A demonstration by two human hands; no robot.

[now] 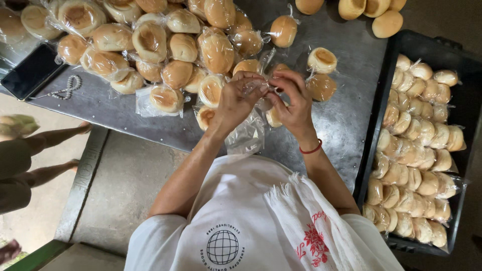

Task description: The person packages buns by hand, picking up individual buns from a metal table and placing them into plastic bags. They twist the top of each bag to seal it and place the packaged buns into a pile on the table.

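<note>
My left hand and my right hand meet over the grey metal table. Both pinch the gathered top of a clear plastic bag, fingers closed on the plastic. The bag hangs down toward my body; what is in it is mostly hidden by my hands. A red band circles my right wrist. Bagged bread buns lie close by: one under my left hand, one beside my right hand, and a bun with a pale top just beyond.
A big pile of bagged buns covers the table's far left. Loose unbagged buns sit at the far right. A black crate on the right holds several bagged buns. A dark phone and a bead string lie at left. Another person's legs stand left.
</note>
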